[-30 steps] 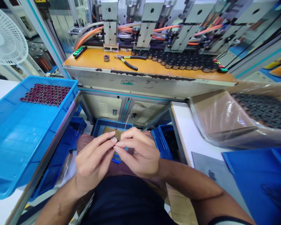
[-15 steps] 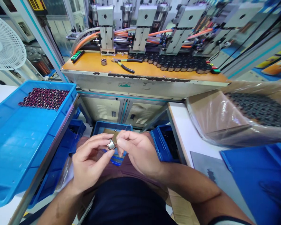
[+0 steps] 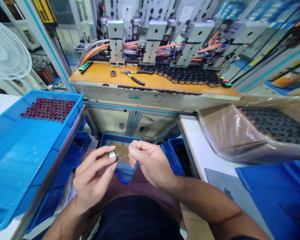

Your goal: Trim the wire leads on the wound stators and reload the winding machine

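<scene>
Between the thumb and fingers of my left hand (image 3: 95, 173) is a small silvery motor stator (image 3: 112, 154), held above my lap. A thin copper wire (image 3: 123, 157) runs from its right side to my right hand (image 3: 148, 161). The thumb and forefinger of that hand are pinched on the wire's far end. Both hands are apart, with the wire stretched between them. Part of the stator is covered by my left fingers.
On the orange bench stand pliers (image 3: 136, 76), a single stator (image 3: 113, 73) and rows of dark stators (image 3: 190, 76). A blue tray (image 3: 27, 150) with several stators is at left. A plastic-lined carton (image 3: 220, 130) of dark parts is at right.
My hands have drawn apart, the left moving slightly left with the stator, the right slightly right. More of the copper wire shows between them. The view has tilted up a little.
</scene>
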Motion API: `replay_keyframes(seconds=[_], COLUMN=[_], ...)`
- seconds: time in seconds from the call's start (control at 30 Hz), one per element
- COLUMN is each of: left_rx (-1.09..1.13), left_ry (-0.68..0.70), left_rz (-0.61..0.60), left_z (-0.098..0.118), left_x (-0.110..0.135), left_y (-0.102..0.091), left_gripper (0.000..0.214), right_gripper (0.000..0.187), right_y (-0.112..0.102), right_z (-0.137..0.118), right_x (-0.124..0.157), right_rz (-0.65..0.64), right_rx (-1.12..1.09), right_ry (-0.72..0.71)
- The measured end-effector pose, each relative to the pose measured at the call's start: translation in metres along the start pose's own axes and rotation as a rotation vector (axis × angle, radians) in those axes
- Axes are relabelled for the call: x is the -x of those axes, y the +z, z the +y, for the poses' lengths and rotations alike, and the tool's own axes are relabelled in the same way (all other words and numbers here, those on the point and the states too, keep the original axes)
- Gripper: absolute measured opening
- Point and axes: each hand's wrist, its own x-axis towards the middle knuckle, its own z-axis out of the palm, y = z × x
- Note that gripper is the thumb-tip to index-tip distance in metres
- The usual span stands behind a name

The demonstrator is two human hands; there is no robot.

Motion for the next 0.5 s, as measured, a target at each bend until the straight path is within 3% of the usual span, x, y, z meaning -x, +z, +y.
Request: replay_keyframes(seconds=[0.07, 0.13, 0.27, 0.4, 0.5], left_rx=[0.000, 0.009, 0.041, 0.033, 0.000], left_ry=[-0.026, -0.055, -0.131, -0.184, -0.189], left_rz=[0.022, 0.040, 0.077, 0.086, 0.100], left_z=[-0.003, -0.006, -0.012, -0.017, -0.019], left_x=[-0.001, -0.002, -0.001, 0.001, 0.002], left_y=[-0.004, -0.009, -0.017, -0.023, -0.030], left_gripper=[0.044, 0.042, 0.037, 0.032, 0.028], right_gripper=[0.031, 0.029, 0.017, 0.017, 0.027], right_y=[-0.007, -0.018, -0.049, -0.071, -0.078], right_z=[-0.010, -0.029, -0.083, -0.119, -0.118], right_x=[-0.011, -0.036, -0.129, -0.226, -0.266], right_rz=[-0.032, -0.047, 0.150, 0.144, 0.116], right_rx=[0.137, 0.370, 0.998, 1.229, 1.363], right_ry=[-0.022, -0.155, -0.725, -0.749, -0.719])
